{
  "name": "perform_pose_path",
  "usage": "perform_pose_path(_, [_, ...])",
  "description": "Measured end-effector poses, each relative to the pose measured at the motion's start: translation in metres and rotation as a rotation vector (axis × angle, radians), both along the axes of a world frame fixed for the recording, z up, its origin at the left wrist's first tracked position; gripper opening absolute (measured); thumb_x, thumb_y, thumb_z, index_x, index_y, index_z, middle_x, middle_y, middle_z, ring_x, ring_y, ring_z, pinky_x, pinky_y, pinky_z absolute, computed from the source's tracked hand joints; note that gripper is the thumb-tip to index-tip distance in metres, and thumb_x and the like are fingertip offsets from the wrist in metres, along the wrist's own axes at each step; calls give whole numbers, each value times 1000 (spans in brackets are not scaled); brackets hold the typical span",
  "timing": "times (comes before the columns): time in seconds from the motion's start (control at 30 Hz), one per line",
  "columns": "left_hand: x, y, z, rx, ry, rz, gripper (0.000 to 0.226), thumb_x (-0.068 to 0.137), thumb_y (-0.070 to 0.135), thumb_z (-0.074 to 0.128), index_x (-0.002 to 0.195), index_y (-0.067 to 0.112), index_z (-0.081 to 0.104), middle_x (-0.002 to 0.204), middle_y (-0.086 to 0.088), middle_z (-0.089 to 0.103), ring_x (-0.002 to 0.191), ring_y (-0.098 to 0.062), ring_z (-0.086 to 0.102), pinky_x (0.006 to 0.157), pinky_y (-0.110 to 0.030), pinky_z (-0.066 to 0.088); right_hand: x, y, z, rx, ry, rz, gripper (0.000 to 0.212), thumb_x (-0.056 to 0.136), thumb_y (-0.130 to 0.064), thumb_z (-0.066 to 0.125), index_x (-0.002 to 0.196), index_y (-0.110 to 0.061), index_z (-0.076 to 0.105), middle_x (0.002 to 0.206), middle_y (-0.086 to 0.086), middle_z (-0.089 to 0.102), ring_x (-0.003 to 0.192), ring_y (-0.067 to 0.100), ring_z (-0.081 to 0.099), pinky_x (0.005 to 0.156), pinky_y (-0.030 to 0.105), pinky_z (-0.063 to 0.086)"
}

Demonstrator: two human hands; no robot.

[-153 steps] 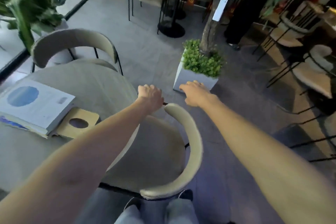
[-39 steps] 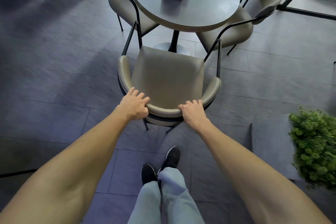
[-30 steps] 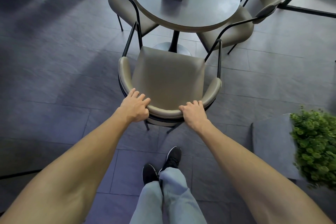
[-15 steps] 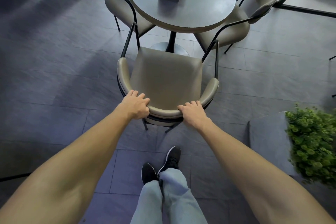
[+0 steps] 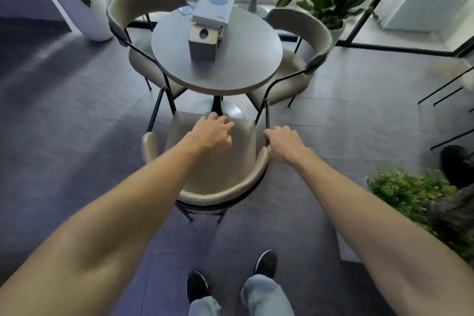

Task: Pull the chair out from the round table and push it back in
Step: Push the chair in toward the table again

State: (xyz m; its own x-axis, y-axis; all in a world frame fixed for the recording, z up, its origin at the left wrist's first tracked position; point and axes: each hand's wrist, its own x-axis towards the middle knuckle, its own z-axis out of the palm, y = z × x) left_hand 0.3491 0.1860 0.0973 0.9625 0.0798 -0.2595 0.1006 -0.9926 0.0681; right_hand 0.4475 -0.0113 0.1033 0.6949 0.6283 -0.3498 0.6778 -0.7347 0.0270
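The beige chair point(image 5: 218, 177) with a curved backrest and black metal frame stands just in front of the round grey table point(image 5: 243, 69), its seat front near the table's pedestal. My left hand point(image 5: 214, 133) hovers over the front of the seat, fingers spread, holding nothing. My right hand point(image 5: 284, 142) lies at the right end of the backrest beside the black frame post, fingers curled. Whether it grips the chair is not clear.
A grey box with a round hole point(image 5: 204, 43) and stacked books point(image 5: 214, 9) sit on the table. Two more beige chairs point(image 5: 143, 2) point(image 5: 305, 25) flank it. A white plant pot point(image 5: 88, 7) stands far left, a green shrub point(image 5: 410, 195) at right.
Both hands have left the rear of the backrest and moved forward, the left over the seat, the right to the chair's right side. The view has tilted up.
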Motion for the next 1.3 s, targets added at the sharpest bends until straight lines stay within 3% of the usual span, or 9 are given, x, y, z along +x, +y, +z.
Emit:
perform_pose_path(0.3, [163,-58,82,56,-113,-53,44,91,33,35,131,26,52,136,-5,50,126,-30,43,98,-45,40,153,-38,73,114,-50,-30,45,88,-16,48,131,-23,57,130,10,56,122,34,52,96,43,46])
perform_pose_path(0.6, [343,-101,115,37,-181,59,48,89,29,33,134,23,49,136,-5,50,120,-31,44,94,-42,39,331,-72,119,125,-85,46,48,88,-19,50,135,-28,54,134,5,56,121,31,51,99,46,45])
perform_pose_path(0.77, [424,-108,113,49,-145,79,52,88,28,33,138,23,47,133,-7,50,119,-31,43,94,-42,40,414,-78,119,114,-76,68,42,85,-16,51,125,-27,59,125,4,63,114,30,56,94,44,48])
perform_pose_path(1.03, [572,-80,77,49,-134,184,45,89,30,37,131,21,52,127,-10,51,119,-32,44,90,-42,38,578,-38,91,54,-94,176,48,90,-21,50,137,-26,52,130,9,56,120,33,51,98,46,46])
perform_pose_path(1.2, [669,-38,63,95,-122,246,44,84,35,45,125,23,55,125,-5,53,116,-29,46,87,-42,43,684,11,81,2,-119,291,34,90,-15,47,123,-21,56,117,10,58,111,34,55,79,39,42])
perform_pose_path(1.3, [719,-15,62,98,-87,326,46,88,31,37,131,25,51,131,-7,50,123,-31,43,94,-45,42,746,49,82,5,-117,351,38,88,-20,52,126,-24,56,117,9,60,108,33,58,83,39,48])
